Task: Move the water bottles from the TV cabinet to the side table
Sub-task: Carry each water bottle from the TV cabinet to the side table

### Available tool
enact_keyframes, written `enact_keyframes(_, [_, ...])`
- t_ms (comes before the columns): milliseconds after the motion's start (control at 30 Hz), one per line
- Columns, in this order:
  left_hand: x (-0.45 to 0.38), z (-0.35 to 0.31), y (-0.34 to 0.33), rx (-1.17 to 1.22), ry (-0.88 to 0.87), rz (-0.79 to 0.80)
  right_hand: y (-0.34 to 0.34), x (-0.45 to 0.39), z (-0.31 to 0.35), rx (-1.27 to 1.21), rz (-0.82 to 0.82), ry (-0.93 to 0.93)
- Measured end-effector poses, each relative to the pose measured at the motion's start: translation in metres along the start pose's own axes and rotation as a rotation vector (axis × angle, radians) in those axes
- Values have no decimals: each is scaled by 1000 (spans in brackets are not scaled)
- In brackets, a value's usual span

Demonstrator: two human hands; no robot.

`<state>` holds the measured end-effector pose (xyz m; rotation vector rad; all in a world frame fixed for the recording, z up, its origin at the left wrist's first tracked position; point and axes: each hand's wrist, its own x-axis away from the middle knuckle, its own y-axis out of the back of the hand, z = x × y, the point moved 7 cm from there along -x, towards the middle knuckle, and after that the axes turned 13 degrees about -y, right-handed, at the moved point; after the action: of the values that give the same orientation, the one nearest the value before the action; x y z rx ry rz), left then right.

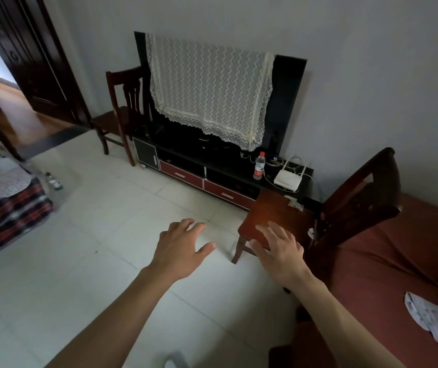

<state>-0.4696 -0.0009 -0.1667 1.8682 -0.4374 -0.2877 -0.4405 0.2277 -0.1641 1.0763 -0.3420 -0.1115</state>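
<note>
Bottle: a clear water bottle [259,166] with a red cap and red label stands upright on the TV cabinet [228,166], near its right end.
Neighbours: a white router [288,179] sits just right of the bottle, cables trailing behind; a lace cloth [210,86] drapes the TV behind it.
Second bottle: a green-labelled bottle [53,181] stands far left of the cabinet, beside a patterned blanket [5,205]; whether it rests on the floor or a glass side table I cannot tell.
Hands: left hand [180,244] and right hand [276,251] both reach forward, fingers spread, holding nothing, well short of the cabinet.
Progress: the red-capped bottle is likely left to carry; the other may be done.
Room: pale tiled floor [106,248], a wooden chair [327,211] in front of the cabinet's right end, another chair [122,112] at its left, a dark door [26,49] beyond that.
</note>
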Motion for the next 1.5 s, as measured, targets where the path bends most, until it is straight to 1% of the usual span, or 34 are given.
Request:
enact_keyframes(167, [-57,40,2,31,-36,-27,-6,-57,27,48,-6,-31])
enact_keyframes(300, [-102,80,8,66,-64,-35,-10,-104,75,55,-24,-63])
enact_keyframes(467, [-144,148,23,94,-65,-63,-20,-155,130,93,-35,-72])
enact_keyframes(567, [-168,183,29,70,-51,-53,-28,-183,145,102,-32,-101])
enact_keyframes(667, [-189,200,27,82,-47,-36,-37,-207,150,96,4,-127])
enact_keyframes(933, [-277,208,6,86,-108,64,-47,-294,137,31,57,-196])
enact_keyframes(1067, [-338,200,16,92,-126,38,-35,-350,125,-41,29,-209])
enact_keyframes(1267, [-433,180,34,96,-174,-11,-11,-428,105,-69,21,-261])
enact_keyframes(1500, [-512,168,18,124,-251,61,11,-489,78,-94,-2,-388])
